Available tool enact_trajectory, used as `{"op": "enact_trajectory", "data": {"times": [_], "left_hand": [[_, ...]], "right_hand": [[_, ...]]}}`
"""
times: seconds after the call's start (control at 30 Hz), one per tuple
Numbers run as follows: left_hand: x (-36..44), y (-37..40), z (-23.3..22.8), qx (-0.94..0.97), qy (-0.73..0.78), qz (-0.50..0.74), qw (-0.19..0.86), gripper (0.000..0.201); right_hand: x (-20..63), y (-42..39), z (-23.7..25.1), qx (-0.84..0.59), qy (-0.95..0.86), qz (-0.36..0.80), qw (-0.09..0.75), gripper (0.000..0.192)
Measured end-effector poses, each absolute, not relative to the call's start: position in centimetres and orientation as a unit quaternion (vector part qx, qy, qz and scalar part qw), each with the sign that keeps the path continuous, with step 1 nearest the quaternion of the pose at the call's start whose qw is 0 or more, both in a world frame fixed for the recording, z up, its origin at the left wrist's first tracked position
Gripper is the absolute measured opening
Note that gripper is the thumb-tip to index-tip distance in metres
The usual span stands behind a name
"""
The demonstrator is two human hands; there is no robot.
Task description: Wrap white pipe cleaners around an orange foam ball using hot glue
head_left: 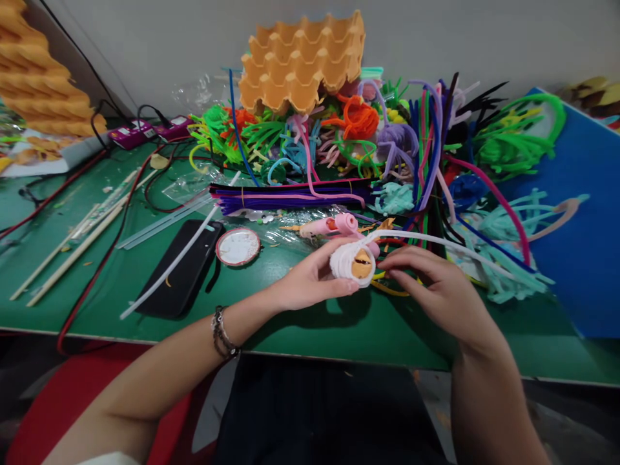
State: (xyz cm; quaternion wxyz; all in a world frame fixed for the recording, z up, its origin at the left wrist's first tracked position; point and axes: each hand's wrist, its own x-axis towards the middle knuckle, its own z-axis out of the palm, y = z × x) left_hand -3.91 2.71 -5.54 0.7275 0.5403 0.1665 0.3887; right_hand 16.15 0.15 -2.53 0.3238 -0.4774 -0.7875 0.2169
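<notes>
a small round form wrapped in white pipe cleaner (pixel 352 261), with an orange-tan patch showing at its middle, sits just above the green table (pixel 310 323), held between both hands near the table's front centre. the left hand (pixel 310 279) grips it from the left, thumb and fingers closed around its side. the right hand (pixel 431 287) comes in from the right, fingertips pinched at the form's edge; it seems to hold the loose white pipe cleaner strand (pixel 445 244) that runs off to the right, though the exact contact is hidden by the fingers. a beaded bracelet (pixel 221 332) circles the left wrist.

just behind the form lies a pink glue gun (pixel 325 226), beside a pink curled pipe cleaner piece. to the left rest a round white lid with a red rim (pixel 237 247) and a black phone (pixel 183 266) with a long white strand lying across it. further left are wooden sticks (pixel 72 242) and red cables. a bundle of purple pipe cleaners (pixel 290 196) lies behind, then a big heap of mixed coloured ones (pixel 402 142), with an orange egg tray (pixel 303 61) propped on top. a blue board (pixel 581 213) stands on the right.
</notes>
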Motion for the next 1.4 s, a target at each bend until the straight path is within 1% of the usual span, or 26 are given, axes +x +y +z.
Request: {"op": "enact_trajectory", "data": {"times": [0.1,0.17,0.27,0.33,0.37,0.4,0.47,0.57,0.63,0.73,0.87,1.03,1.27,1.4], "left_hand": [[-3.9,2.8,-5.5,0.543,0.161,0.394,0.724,0.045],[-3.9,2.8,-5.5,0.550,0.164,0.395,0.717,0.046],[-3.8,2.8,-5.5,0.575,0.170,0.385,0.701,0.049],[-3.8,2.7,-5.5,0.601,0.180,0.365,0.688,0.050],[-3.8,2.7,-5.5,0.615,0.189,0.352,0.680,0.051],[-3.9,2.6,-5.5,0.630,0.199,0.338,0.670,0.051],[-3.9,2.5,-5.5,0.661,0.223,0.308,0.647,0.054],[-4.0,2.5,-5.6,0.697,0.233,0.286,0.614,0.057],[-4.0,2.6,-5.7,0.716,0.225,0.294,0.592,0.058],[-4.0,2.7,-5.7,0.740,0.222,0.301,0.559,0.056],[-4.0,2.7,-5.6,0.765,0.234,0.294,0.523,0.052],[-4.0,2.5,-5.3,0.755,0.240,0.289,0.537,0.049],[-4.2,2.3,-4.4,0.736,0.250,0.257,0.575,0.035],[-4.3,2.2,-4.5,0.751,0.239,0.246,0.564,0.037]], "right_hand": [[16.2,0.0,-2.5,-0.475,-0.789,0.207,0.329,0.019],[16.1,-0.2,-2.5,-0.497,-0.772,0.188,0.348,0.021],[16.0,-0.6,-2.3,-0.514,-0.734,0.129,0.425,0.022],[15.9,-0.7,-2.0,-0.492,-0.721,0.055,0.484,0.021],[15.8,-0.8,-1.8,-0.476,-0.727,0.015,0.496,0.020],[15.7,-0.7,-1.7,-0.460,-0.740,-0.018,0.490,0.019],[15.5,-0.6,-1.5,-0.440,-0.781,-0.049,0.441,0.020],[15.4,-0.4,-1.6,-0.429,-0.827,-0.027,0.363,0.017],[15.3,-0.3,-1.7,-0.428,-0.836,-0.013,0.342,0.012],[15.3,-0.5,-1.8,-0.424,-0.836,-0.011,0.349,0.007],[15.2,-0.9,-1.4,-0.392,-0.838,0.019,0.379,0.006],[14.8,-1.1,-1.5,-0.409,-0.825,0.016,0.391,0.003],[14.2,-1.2,-1.8,-0.408,-0.829,0.052,0.380,0.014],[14.0,-1.3,-1.8,-0.415,-0.834,0.059,0.360,0.017]]}}
